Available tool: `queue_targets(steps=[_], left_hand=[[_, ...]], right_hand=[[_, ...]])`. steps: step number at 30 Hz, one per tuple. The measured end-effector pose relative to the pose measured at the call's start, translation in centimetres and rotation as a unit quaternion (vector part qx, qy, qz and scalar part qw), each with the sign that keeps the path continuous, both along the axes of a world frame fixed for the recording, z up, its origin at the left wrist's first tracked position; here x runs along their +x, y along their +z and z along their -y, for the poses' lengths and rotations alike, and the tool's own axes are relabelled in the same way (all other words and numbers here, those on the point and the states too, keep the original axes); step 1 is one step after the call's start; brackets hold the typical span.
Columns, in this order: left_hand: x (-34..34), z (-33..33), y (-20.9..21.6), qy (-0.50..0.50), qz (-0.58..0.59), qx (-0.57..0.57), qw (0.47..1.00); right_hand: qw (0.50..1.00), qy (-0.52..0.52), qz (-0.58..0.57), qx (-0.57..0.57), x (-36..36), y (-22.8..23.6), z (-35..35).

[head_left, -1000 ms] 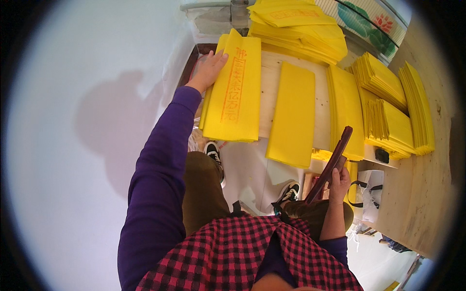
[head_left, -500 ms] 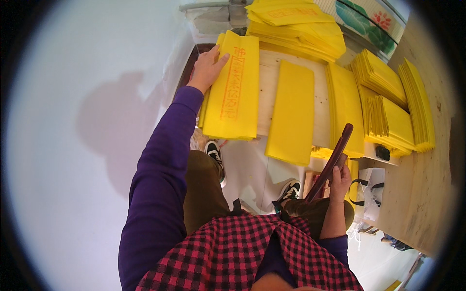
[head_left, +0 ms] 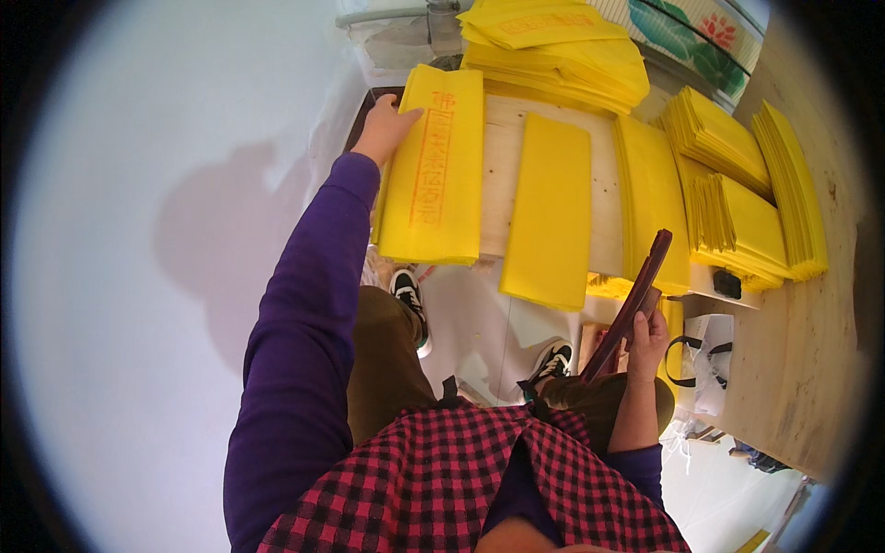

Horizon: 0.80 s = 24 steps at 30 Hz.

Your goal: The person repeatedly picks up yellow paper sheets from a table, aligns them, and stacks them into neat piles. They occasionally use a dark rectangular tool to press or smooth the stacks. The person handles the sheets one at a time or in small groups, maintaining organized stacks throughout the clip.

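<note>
My left hand (head_left: pixel 387 127) is at the left edge of a folded yellow cloth stack (head_left: pixel 461 184) that bears a column of red print. Its thumb lies over the top layer, and the other fingers reach along the left side, apart from the thumb. In my right hand (head_left: pixel 648 346) is a long, dark red wooden stamp (head_left: pixel 636 306), gripped by its handle and held tilted above my right thigh. The stamp's face cannot be made out. Between the two hands a plain folded yellow cloth (head_left: pixel 551 212) lies on the table, its near end jutting past the edge.
A pale wooden table (head_left: pixel 502 147) carries the cloths. More yellow stacks, a big folded pile (head_left: pixel 562 64) among them, stand at the back and right. A white wall rises on the left, a wooden panel (head_left: pixel 784 369) on the right. A white bag (head_left: pixel 708 355) hangs below the right side.
My left hand has slid back toward the left edge of the printed stack, whose top layer now lies straighter and flatter. My right hand keeps the stamp in nearly the same place.
</note>
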<state>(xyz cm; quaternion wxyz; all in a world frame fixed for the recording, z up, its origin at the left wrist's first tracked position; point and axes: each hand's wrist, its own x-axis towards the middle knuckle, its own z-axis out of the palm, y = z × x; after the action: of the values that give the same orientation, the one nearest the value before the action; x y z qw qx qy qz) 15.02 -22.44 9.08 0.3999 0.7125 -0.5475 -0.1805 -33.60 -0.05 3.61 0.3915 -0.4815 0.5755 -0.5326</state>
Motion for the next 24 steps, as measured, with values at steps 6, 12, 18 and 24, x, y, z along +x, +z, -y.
queue_targets(steps=[6, 12, 18, 24], left_hand=[[0.3, -0.7, 2.0, -0.053, -0.211, 0.119, 0.969], [-0.5, -1.6, 2.7, -0.058, -0.203, 0.137, 0.968], [-0.8, -1.8, 2.6, -0.022, -0.273, 0.133, 0.952], [0.0, -1.0, 1.5, 0.006, -0.34, 0.147, 0.929]], right_hand=[[1.0, -0.009, -0.007, 0.017, -0.1, 0.2, 0.0], [1.0, -0.013, -0.004, 0.017, -0.3, 0.0, -0.1], [0.999, -0.015, 0.004, 0.037, -0.7, -0.1, -0.2], [0.999, -0.014, 0.014, 0.026, -0.5, -0.1, -0.1]])
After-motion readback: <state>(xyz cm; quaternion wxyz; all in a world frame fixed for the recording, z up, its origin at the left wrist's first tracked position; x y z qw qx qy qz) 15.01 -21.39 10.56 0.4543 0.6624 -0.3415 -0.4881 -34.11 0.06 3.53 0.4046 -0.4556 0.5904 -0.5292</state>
